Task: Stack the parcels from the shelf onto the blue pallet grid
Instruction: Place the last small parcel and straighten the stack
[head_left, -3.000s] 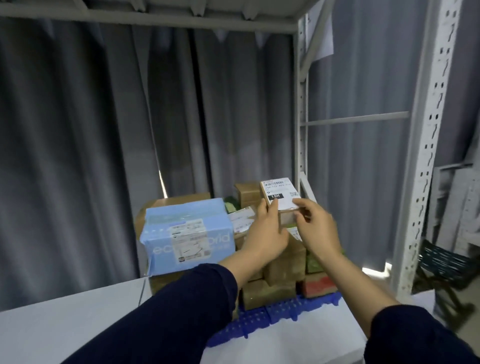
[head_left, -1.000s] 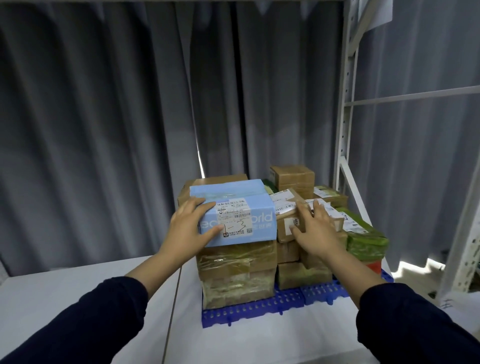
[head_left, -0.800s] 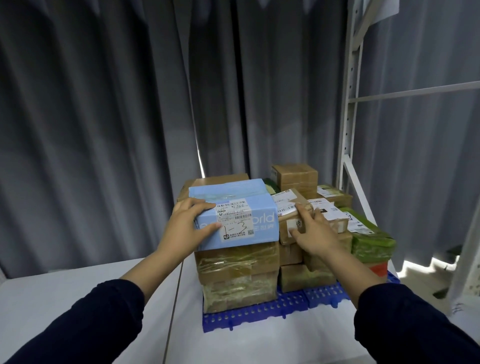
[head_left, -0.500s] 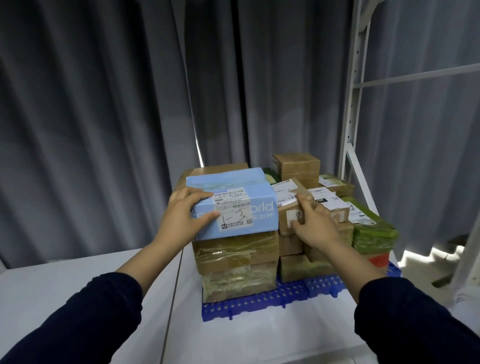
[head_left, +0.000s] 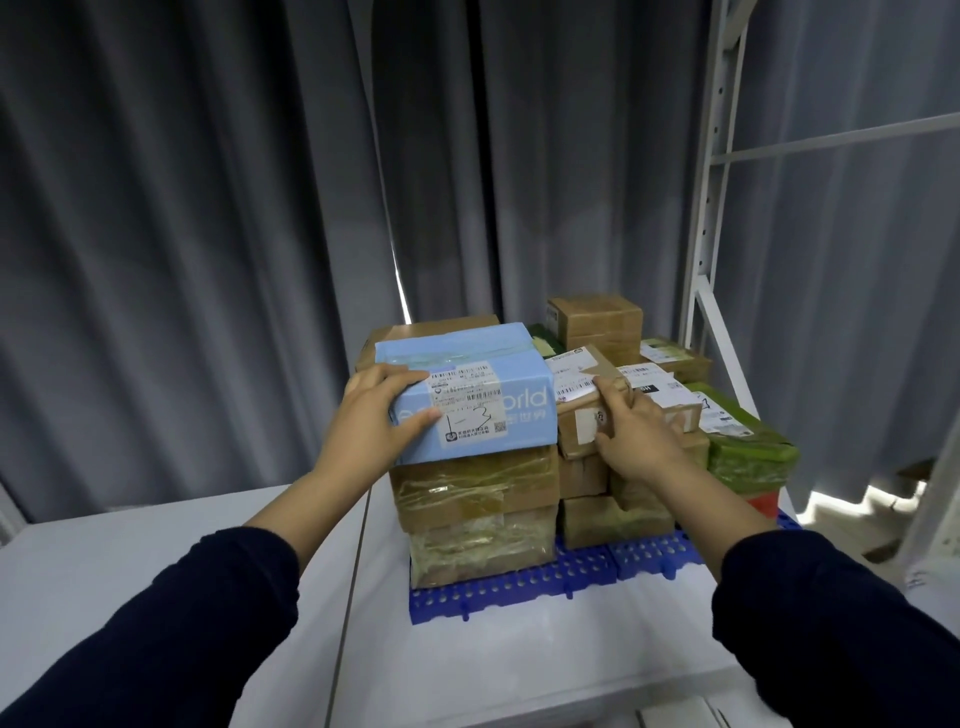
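Note:
A blue pallet grid (head_left: 498, 582) lies on a white table and carries a pile of parcels. A light blue box (head_left: 493, 384) with a white label tops the left stack of taped brown boxes (head_left: 475, 499). My left hand (head_left: 371, 421) grips the blue box at its front left corner. My right hand (head_left: 636, 434) rests on a small brown labelled parcel (head_left: 582, 400) just right of the blue box, fingers curled over its front edge. More brown boxes (head_left: 595, 317) and a green-wrapped parcel (head_left: 748, 447) sit behind and to the right.
The white table (head_left: 156, 582) stretches left and in front of the pallet. A white perforated shelf upright (head_left: 709, 208) with a crossbar stands at the right. Grey curtains (head_left: 208, 208) hang right behind the pile.
My right hand slid left from the flat labelled parcel onto the small brown one beside the blue box. My left hand has kept its hold on the blue box. The view dipped slightly.

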